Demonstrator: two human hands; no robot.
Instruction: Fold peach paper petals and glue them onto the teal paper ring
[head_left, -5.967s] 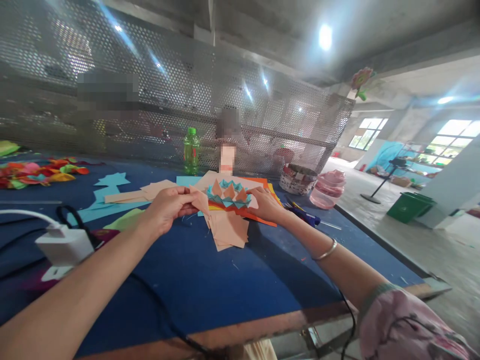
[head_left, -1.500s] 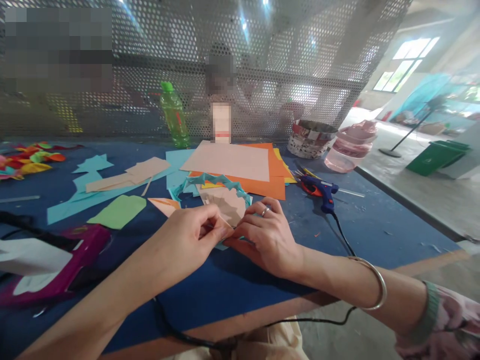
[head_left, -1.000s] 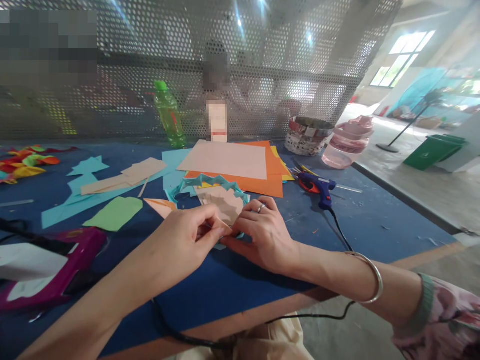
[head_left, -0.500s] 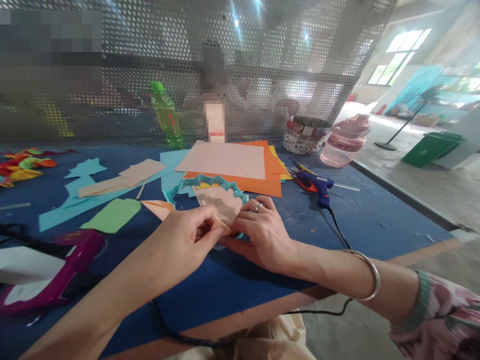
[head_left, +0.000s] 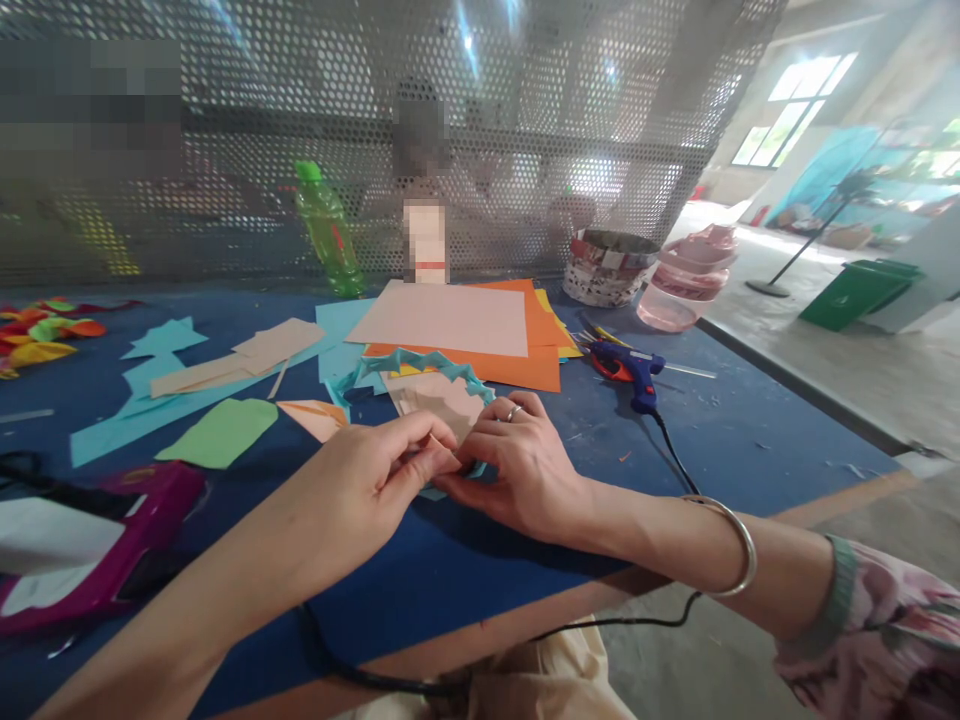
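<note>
My left hand [head_left: 367, 475] is closed, its thumb and finger pinching a small pale peach piece of paper [head_left: 447, 450]. Close against it, my right hand [head_left: 529, 465] is closed on the near side of a ring of folded turquoise paper [head_left: 409, 358]; the fingers hide much of that side. The ring's far edge rises in zigzag points. Beyond the hands, pinkish-beige paper scraps [head_left: 433, 398] show through the ring. A folded peach paper [head_left: 319, 418] lies beside my left hand.
On the blue table [head_left: 750, 430] lie pink sheets [head_left: 442, 315], orange sheets [head_left: 544, 370], a green paper [head_left: 221, 430] and a blue glue gun [head_left: 641, 378] with a cord. A green bottle [head_left: 330, 230], woven basket [head_left: 607, 270], pink bottle [head_left: 686, 285] and purple device [head_left: 161, 510] stand around.
The view has shifted slightly. My left fingers have shifted a little on the peach piece of paper, while my right hand keeps its hold on the turquoise ring.
</note>
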